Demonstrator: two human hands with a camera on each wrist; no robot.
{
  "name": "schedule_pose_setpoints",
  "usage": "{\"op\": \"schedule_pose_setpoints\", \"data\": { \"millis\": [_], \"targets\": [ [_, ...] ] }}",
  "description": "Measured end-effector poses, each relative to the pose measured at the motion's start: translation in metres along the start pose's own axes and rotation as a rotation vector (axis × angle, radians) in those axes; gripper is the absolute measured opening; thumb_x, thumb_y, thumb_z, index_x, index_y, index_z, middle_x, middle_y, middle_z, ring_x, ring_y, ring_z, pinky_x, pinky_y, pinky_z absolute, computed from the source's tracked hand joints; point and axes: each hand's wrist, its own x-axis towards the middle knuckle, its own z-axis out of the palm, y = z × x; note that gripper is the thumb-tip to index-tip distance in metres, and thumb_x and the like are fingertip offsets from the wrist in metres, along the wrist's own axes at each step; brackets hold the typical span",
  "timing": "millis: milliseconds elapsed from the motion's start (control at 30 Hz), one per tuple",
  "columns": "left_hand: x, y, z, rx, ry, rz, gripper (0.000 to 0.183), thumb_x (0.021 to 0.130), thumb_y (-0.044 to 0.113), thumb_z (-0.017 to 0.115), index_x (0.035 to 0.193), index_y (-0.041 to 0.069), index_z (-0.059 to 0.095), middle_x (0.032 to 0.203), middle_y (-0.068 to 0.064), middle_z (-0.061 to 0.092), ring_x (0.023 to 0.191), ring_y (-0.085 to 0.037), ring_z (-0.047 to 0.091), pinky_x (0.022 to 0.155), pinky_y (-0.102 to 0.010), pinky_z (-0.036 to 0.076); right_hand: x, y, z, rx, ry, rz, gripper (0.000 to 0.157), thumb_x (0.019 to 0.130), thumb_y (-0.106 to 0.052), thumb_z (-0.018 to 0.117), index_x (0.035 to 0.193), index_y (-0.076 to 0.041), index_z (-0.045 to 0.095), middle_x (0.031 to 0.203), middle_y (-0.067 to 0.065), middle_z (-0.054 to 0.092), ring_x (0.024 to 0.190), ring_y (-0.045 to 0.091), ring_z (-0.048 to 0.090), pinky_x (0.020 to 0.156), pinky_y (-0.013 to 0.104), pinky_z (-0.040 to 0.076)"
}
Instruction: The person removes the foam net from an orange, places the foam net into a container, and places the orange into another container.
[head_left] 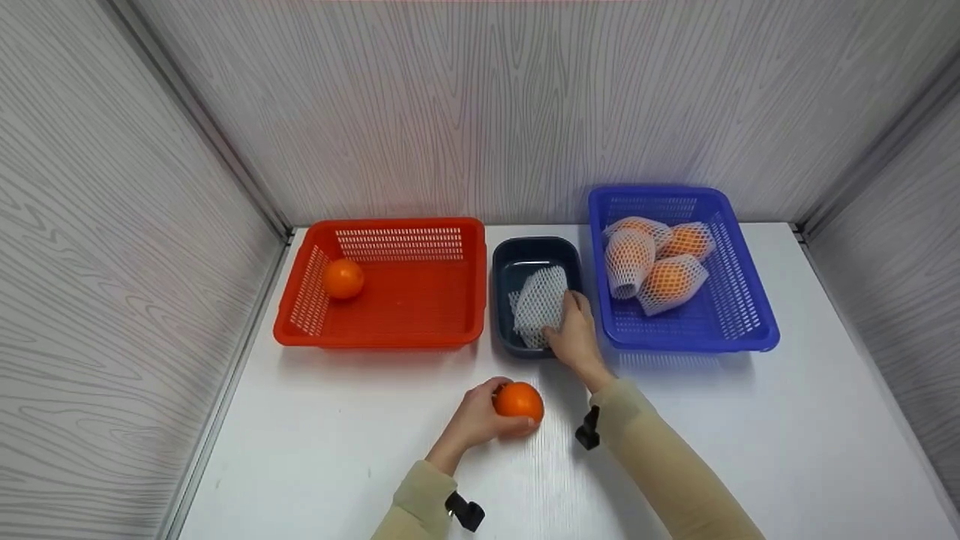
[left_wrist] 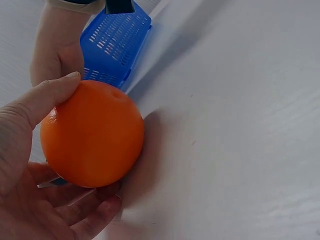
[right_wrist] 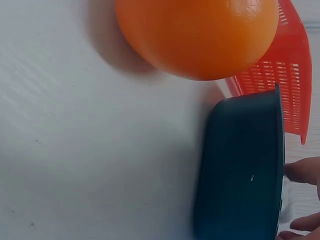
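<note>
My left hand [head_left: 480, 414] holds an orange [head_left: 519, 403] low at the table's front middle, thumb on one side and fingers around the other. In the left wrist view that orange [left_wrist: 95, 135] lies between thumb and fingers. My right hand [head_left: 576, 334] reaches over the near right rim of a small dark blue bin [head_left: 501, 300]. Its thumb and fingers, spread apart, are at a white foam net sleeve [head_left: 541, 300] in the bin. Whether they pinch the sleeve is hidden. In the right wrist view only fingertips [right_wrist: 302, 170] show past the bin's wall.
A red basket [head_left: 405, 337] on the left contains one bare orange [head_left: 344, 279]. To the right, a blue basket [head_left: 750, 300] has several oranges in foam net sleeves [head_left: 670, 281]. Grey wood-grain panels [head_left: 480, 112] stand behind the white table [head_left: 315, 435] and at both sides.
</note>
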Motion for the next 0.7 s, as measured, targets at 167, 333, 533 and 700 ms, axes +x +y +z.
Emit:
{"op": "schedule_pose_setpoints", "data": {
  "millis": [167, 333, 533, 700],
  "targets": [
    [-0.001, 0.0, 0.0, -0.001, 0.009, 0.015, 0.073, 0.062, 0.048, 0.079, 0.119, 0.01, 0.053, 0.109, -0.004, 0.056, 0.091, -0.018, 0.053, 0.078, -0.038, 0.046, -0.003, -0.001, -0.002, -0.038, 0.033, -0.099, 0.054, 0.072, -0.002, 0.072, 0.12, 0.009, 0.052, 0.13, 0.025, 0.04, 0.119, 0.036, 0.039, 0.099, 0.042, 0.03],
    [-0.002, -0.001, -0.001, -0.006, 0.04, 0.028, 0.072, 0.062, 0.047, 0.079, 0.118, 0.01, 0.053, 0.108, -0.002, 0.057, 0.089, -0.017, 0.053, 0.077, -0.036, 0.046, -0.006, -0.003, -0.004, -0.049, -0.013, -0.151, 0.035, 0.074, -0.003, 0.067, 0.108, 0.003, 0.063, 0.111, 0.019, 0.056, 0.102, 0.031, 0.053, 0.089, 0.04, 0.041],
    [-0.007, 0.002, -0.01, -0.034, 0.078, 0.029, 0.076, 0.062, 0.048, 0.079, 0.121, 0.01, 0.052, 0.113, -0.004, 0.055, 0.094, -0.019, 0.052, 0.079, -0.037, 0.046, -0.01, -0.007, -0.005, 0.008, -0.073, -0.111, 0.036, 0.078, -0.005, 0.066, 0.113, -0.001, 0.061, 0.107, 0.014, 0.058, 0.094, 0.028, 0.057, 0.078, 0.037, 0.047],
    [-0.011, 0.008, -0.025, -0.072, 0.104, 0.034, 0.077, 0.062, 0.048, 0.079, 0.124, 0.011, 0.049, 0.115, -0.003, 0.053, 0.095, -0.02, 0.052, 0.079, -0.035, 0.047, -0.014, -0.015, -0.004, 0.074, -0.072, -0.137, 0.036, 0.079, -0.005, 0.068, 0.114, -0.002, 0.061, 0.106, 0.014, 0.06, 0.092, 0.027, 0.058, 0.078, 0.036, 0.047]
  ]
}}
